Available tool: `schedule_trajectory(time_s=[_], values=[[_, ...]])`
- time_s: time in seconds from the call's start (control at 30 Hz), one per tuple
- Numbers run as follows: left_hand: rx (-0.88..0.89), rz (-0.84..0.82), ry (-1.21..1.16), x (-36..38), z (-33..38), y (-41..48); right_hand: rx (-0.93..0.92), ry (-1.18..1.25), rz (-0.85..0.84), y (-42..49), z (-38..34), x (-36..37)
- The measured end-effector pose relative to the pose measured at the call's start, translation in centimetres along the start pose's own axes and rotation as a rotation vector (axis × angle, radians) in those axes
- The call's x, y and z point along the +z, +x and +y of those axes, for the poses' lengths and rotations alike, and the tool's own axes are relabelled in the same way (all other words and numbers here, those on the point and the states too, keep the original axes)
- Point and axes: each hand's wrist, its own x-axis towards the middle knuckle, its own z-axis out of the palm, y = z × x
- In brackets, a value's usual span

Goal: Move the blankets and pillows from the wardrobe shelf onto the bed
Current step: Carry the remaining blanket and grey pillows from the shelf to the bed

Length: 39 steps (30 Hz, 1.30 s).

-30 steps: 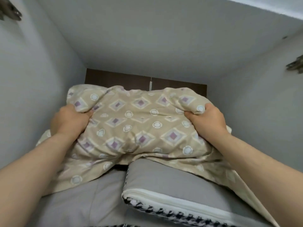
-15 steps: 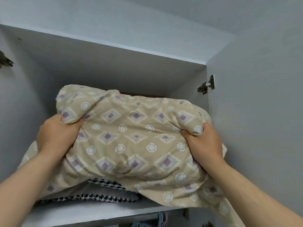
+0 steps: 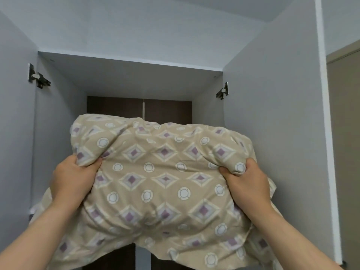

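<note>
Left hand (image 3: pixel 73 181) at nine o'clock clenches the beige, diamond-and-circle-patterned fabric pillow (image 3: pixel 159 178). The pillow is held up at centre, before the open grey wardrobe compartment (image 3: pixel 124 82). Right hand (image 3: pixel 246 187) at three o'clock grasps its other end.

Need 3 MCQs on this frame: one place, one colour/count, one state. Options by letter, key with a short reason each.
1. Where is the patterned pillow?
A. In front of the open wardrobe, in the air
B. Flat on a bed
C. On the floor

2. How many door hinges show?
A. None
B. Two
C. Four

3. What is the state of the hands?
A. Both open and off it
B. Only the right hand holds it
C. Both shut on the pillow

Key: 1 A, it hangs before the dark back panel. 2 B, left hinge and right hinge. 3 C, left hand and right hand each bunch fabric in their grip.
</note>
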Motion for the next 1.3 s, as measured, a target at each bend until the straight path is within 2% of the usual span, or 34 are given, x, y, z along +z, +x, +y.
schedule_trajectory(time_s=[0.33,0.5,0.6,0.8,1.03,1.3], values=[[-0.036,-0.165,-0.116,-4.9,-4.0,-6.9,0.140,-0.126,0.061,-13.7,-2.5,-7.4],[-0.096,-0.315,-0.214,-5.6,-6.9,-12.3,0.231,-0.254,0.146,-21.7,-3.7,-12.2],[-0.132,-0.457,-0.257,-5.7,-6.2,-16.4,0.270,-0.359,0.196,-25.7,-4.4,-16.8],[-0.099,-0.744,-0.409,-5.5,1.2,-26.5,0.376,-0.583,0.347,-32.0,-5.9,-28.9],[-0.019,-0.984,-0.577,-5.8,12.6,-38.7,0.489,-0.793,0.582,-39.7,-7.8,-44.1],[0.061,-1.226,-0.863,-7.0,30.2,-53.9,0.570,-0.978,0.853,-47.1,-10.9,-61.7]])
